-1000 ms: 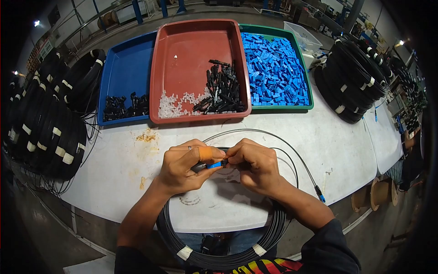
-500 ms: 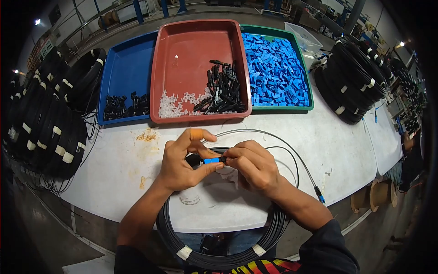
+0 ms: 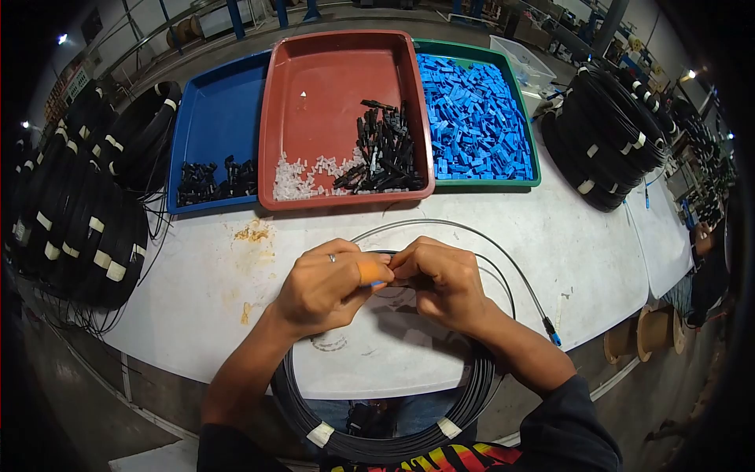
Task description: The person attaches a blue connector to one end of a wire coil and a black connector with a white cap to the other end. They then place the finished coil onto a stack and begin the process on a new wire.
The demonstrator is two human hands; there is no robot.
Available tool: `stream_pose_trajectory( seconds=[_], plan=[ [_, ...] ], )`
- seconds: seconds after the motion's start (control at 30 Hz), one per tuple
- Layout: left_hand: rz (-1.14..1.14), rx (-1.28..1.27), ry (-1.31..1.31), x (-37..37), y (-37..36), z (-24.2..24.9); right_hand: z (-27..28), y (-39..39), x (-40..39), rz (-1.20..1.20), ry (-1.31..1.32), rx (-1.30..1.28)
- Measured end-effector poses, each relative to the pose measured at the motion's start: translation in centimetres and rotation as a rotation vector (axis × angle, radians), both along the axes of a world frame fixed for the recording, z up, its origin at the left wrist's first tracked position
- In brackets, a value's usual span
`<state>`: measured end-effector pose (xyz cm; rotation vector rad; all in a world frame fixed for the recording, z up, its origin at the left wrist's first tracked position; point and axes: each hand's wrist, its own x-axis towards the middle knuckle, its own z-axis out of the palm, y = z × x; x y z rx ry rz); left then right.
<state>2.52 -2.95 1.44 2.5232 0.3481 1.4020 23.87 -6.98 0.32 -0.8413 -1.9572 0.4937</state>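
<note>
My left hand (image 3: 326,287), with an orange band round one finger, is closed round a blue cable connector (image 3: 377,284). Only a sliver of the connector shows between the fingers. My right hand (image 3: 444,283) pinches at the connector's right end, fingertips meeting those of the left. What the right fingertips hold is hidden. Below both hands, a coil of black cable (image 3: 385,448) with white tape bands hangs over the table's near edge. The cable's other end, with a black and blue connector (image 3: 554,333), lies on the table to the right.
Beyond my hands stand a blue tray (image 3: 216,118) with black parts, a red tray (image 3: 338,94) with clear and black pieces, and a green tray (image 3: 531,149) full of blue connector housings. Cable coils are stacked left (image 3: 86,244) and right (image 3: 605,149) on the white table (image 3: 212,315).
My left fingers have folded down over the blue connector, which was in plain view before. The right hand's fingers have drawn closer against the left, and its wrist has turned slightly.
</note>
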Motion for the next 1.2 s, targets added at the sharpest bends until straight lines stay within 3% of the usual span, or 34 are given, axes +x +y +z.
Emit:
stream_pose_trajectory(
  seconds=[0.03, 0.1, 0.13, 0.2, 0.27, 0.33, 0.43, 0.5, 0.57, 0.6, 0.63, 0.67, 0.7, 0.77, 0.83, 0.9, 0.93, 1.0, 1.07, 1.13, 1.17, 1.2],
  plan=[
    [0.004, 0.002, -0.001, -0.2, 0.0, -0.1, 0.2, 0.0, -0.2, 0.004, -0.001, 0.002],
    [0.102, -0.278, -0.028, -0.7, -0.1, -0.4, 0.9, 0.3, -0.6, -0.061, -0.05, 0.31],
    [0.102, -0.381, -0.087, -0.5, -0.3, -0.4, 1.0, 0.5, -0.7, -0.051, -0.049, 0.31],
    [0.095, -0.436, -0.069, -0.8, -0.5, 0.0, 1.0, 0.7, -0.8, -0.099, -0.142, 0.564],
    [0.077, -0.486, -0.048, -0.7, -0.1, -0.1, 1.0, 0.7, -0.7, -0.087, -0.155, 0.574],
    [-0.062, -0.297, -0.094, -0.5, 0.4, -0.7, 0.9, 0.5, -0.6, -0.079, -0.163, 0.58],
    [-0.014, -0.252, -0.063, -0.2, -0.2, 0.2, 0.9, -0.1, -0.2, -0.018, -0.113, 0.392],
    [0.027, -0.28, -0.074, -0.2, -0.4, 0.1, 0.6, -0.4, -0.2, -0.018, -0.026, 0.132],
    [0.021, -0.166, -0.026, -0.3, -0.1, -0.1, 0.5, -0.3, -0.4, -0.022, -0.01, 0.115],
    [0.025, -0.167, -0.028, -0.3, -0.2, -0.1, 0.5, -0.2, -0.4, -0.025, 0.004, 0.099],
    [0.034, -0.345, -0.069, -0.4, -0.4, 0.0, 0.7, 0.0, -0.5, -0.018, 0.003, 0.099],
    [0.041, -0.524, -0.111, -0.5, -0.5, 0.0, 1.1, 0.2, -0.6, -0.031, -0.044, 0.271],
    [0.045, -0.525, -0.113, -0.6, -0.6, -0.1, 1.3, 0.3, -0.6, -0.044, -0.092, 0.442],
    [-0.007, -0.738, -0.154, -0.7, -0.5, -0.2, 1.4, 0.4, -0.8, -0.061, -0.122, 0.523],
    [-0.014, -0.623, -0.14, -0.6, -0.4, -0.6, 1.5, 0.3, -0.7, -0.085, -0.148, 0.605],
    [-0.025, -0.387, -0.108, -0.6, -0.2, -0.9, 1.4, -0.1, -0.4, -0.021, -0.082, 0.316],
    [-0.007, -0.331, -0.08, -0.6, -0.4, -1.0, 1.1, -0.3, -0.3, -0.025, -0.078, 0.316],
    [-0.004, -0.284, -0.066, -0.5, -0.3, -1.1, 0.4, -0.6, -0.2, -0.02, 0.076, -0.048],
    [0.005, -0.234, -0.062, -0.5, -0.3, -0.9, 0.5, -0.5, -0.4, -0.038, 0.052, 0.032],
    [0.039, -0.498, -0.094, -0.6, -0.5, -0.1, 0.7, -0.2, -0.6, -0.05, 0.031, 0.11],
    [0.042, -0.498, -0.095, -0.6, -0.6, 0.0, 0.9, 0.1, -0.7, -0.075, -0.032, 0.281],
    [0.016, -0.661, -0.137, -0.6, -0.6, 0.0, 1.1, 0.2, -0.7, -0.1, -0.097, 0.453]
  ],
)
